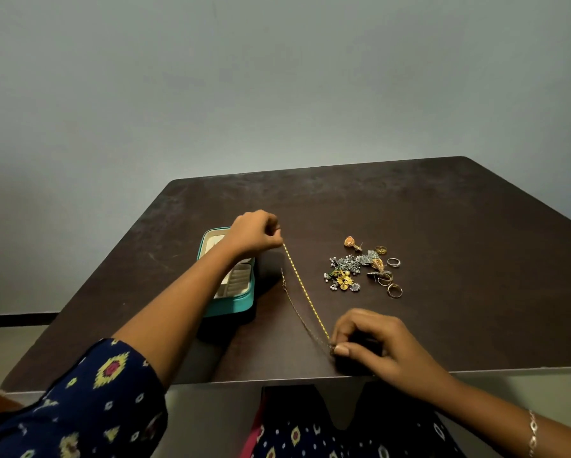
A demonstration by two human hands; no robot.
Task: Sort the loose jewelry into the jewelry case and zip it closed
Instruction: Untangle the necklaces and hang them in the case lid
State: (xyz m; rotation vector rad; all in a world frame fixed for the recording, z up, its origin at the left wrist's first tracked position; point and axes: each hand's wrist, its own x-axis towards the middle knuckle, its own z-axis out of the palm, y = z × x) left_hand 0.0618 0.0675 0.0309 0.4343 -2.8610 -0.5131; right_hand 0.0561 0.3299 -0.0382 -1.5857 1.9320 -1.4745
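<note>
Dark brown table [443,226], plain grey wall [277,77] behind, pale floor [6,345] at left

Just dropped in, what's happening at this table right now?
A person is holding a gold chain stretched between both hands: the left hand pinches one end above the open teal jewelry case, and the right hand pinches the other near the table's front edge. A darker second chain runs alongside it. A pile of earrings and rings still lies loose on the table. The case is unzipped.
</note>
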